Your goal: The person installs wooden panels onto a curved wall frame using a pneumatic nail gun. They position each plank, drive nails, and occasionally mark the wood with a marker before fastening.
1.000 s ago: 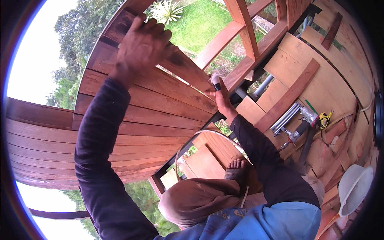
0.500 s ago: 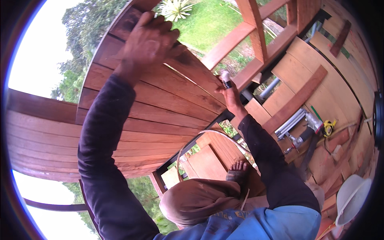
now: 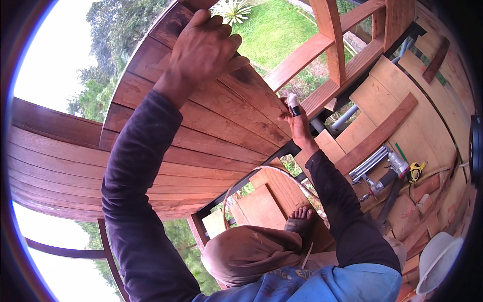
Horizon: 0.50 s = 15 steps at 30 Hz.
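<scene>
My left hand [image 3: 204,55] is closed on the upper end of a reddish wooden plank [image 3: 254,95], the outermost one on a curved wall of planks [image 3: 186,146]. Its knuckles face up and the fingertips are partly hidden. Lower down, my right hand [image 3: 298,126] is wrapped round a short object with a white tip and black body [image 3: 293,104]; its exact kind cannot be made out. That hand is beside the plank's lower end, with its fingers close to the wood. The plank lies against its neighbour with only a thin dark seam showing.
Open wooden framing [image 3: 329,45] stands beyond the plank, with grass behind. To the right, a pneumatic nail gun [image 3: 385,173], a yellow tape measure [image 3: 415,172] and a loose wood strip [image 3: 380,133] lie on boards. A pale hose [image 3: 274,168] loops near my bare foot [image 3: 300,219]. A whitish bucket-like container [image 3: 438,261] is lower right.
The bright gap between the outer plank and its neighbour has closed to a thin seam. Both hands keep their holds, and the view has shifted slightly.
</scene>
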Available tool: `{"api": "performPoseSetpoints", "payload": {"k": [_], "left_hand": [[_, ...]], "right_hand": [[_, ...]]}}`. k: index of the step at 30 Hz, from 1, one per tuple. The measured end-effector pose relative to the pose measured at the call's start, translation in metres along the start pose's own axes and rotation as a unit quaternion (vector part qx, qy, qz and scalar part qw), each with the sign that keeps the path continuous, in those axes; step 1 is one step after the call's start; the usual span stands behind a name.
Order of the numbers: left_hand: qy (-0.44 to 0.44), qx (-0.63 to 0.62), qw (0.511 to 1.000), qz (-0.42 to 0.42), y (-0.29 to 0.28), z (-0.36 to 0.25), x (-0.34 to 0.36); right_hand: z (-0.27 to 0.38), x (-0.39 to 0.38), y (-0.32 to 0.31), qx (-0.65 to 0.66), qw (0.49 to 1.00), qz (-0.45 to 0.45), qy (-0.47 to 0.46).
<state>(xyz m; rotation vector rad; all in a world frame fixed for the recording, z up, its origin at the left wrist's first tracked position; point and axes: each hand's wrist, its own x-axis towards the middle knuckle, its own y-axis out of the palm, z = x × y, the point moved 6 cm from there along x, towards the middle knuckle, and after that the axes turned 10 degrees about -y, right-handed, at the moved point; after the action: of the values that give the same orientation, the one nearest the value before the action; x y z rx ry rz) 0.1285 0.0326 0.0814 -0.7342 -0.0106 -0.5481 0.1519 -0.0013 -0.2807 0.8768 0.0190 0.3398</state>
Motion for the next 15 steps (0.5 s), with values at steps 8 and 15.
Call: {"api": "performPoseSetpoints", "payload": {"k": [8, 15], "left_hand": [[0.016, -0.025, 0.999, -0.037, -0.002, 0.003, 0.000], [0.023, -0.022, 0.998, -0.051, -0.014, -0.005, 0.003]], "right_hand": [[0.004, 0.001, 0.001, -0.011, 1.000, -0.003, 0.004], [-0.002, 0.006, -0.002, 0.007, 1.000, 0.006, 0.006]]}}
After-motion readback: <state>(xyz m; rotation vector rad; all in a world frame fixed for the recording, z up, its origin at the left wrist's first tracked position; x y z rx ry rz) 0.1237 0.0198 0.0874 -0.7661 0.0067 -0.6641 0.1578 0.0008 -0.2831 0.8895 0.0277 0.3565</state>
